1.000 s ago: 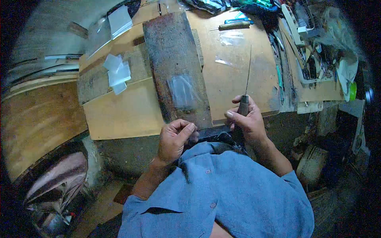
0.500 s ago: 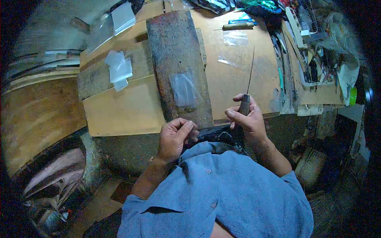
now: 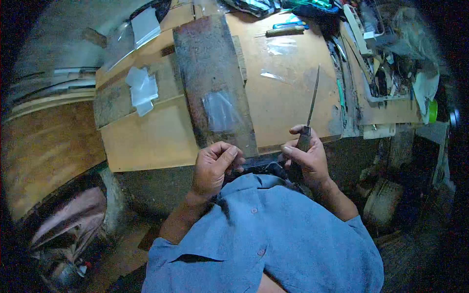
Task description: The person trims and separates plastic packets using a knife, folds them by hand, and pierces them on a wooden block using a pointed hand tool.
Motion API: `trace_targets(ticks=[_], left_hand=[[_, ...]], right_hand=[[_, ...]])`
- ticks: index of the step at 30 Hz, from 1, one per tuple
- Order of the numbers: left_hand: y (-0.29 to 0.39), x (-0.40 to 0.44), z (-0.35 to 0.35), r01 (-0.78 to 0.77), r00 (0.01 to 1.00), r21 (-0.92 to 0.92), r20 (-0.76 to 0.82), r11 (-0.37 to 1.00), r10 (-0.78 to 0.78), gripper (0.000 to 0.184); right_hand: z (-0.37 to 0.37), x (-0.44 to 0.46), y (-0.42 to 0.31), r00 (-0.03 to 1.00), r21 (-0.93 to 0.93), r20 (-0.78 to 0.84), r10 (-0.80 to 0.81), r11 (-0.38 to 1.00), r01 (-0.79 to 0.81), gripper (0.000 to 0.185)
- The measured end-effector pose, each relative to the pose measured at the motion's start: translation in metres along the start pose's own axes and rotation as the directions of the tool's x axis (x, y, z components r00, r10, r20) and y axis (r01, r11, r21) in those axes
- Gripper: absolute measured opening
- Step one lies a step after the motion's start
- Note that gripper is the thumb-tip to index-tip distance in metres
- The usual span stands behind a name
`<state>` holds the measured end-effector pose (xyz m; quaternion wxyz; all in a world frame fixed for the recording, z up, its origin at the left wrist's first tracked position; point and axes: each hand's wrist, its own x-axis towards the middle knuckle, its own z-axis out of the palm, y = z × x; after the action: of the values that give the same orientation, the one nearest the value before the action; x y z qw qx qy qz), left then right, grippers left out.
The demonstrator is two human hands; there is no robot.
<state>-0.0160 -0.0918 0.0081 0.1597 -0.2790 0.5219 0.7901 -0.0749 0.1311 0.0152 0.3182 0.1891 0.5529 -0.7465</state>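
Observation:
My right hand [image 3: 310, 158] is wrapped round the dark handle of a thin, long-bladed tool [image 3: 314, 97], whose blade points up and away over the table's front edge. My left hand [image 3: 215, 166] is closed, thumb pressed to the fingers, at the near end of a dark worn board [image 3: 205, 53]; anything between those fingers is too small to make out. Clear plastic pieces [image 3: 220, 111] lie on the board just beyond my left hand. More translucent sheets [image 3: 142, 90] sit in a pile to the left, on a wooden plank [image 3: 111, 105].
A wooden-handled tool [image 3: 285, 31] lies near the back, with a blue cutter [image 3: 289, 25] behind it and plastic film [image 3: 281, 46] in front. At the right is a white tray [image 3: 388, 97] of tools. White sheets [image 3: 145, 27] stand at the back left.
The tool in my right hand has tilted further right, and its tip sits slightly lower. My left hand stays closed in nearly the same place. The view has shifted slightly.

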Motion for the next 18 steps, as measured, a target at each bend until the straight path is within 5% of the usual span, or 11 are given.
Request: trace_targets(ticks=[9,18], left_hand=[[0.007,0.012,0.027,0.019,0.992,0.028,0.123,0.999,-0.022,0.017],[0.006,0.013,0.048,0.06,0.995,0.095,0.077,0.994,-0.067,0.018]], right_hand=[[-0.024,-0.023,-0.004,0.996,0.077,-0.065,-0.067,0.994,0.072,0.046],[-0.046,-0.021,-0.002,0.996,0.115,-0.055,-0.075,0.99,0.081,0.046]])
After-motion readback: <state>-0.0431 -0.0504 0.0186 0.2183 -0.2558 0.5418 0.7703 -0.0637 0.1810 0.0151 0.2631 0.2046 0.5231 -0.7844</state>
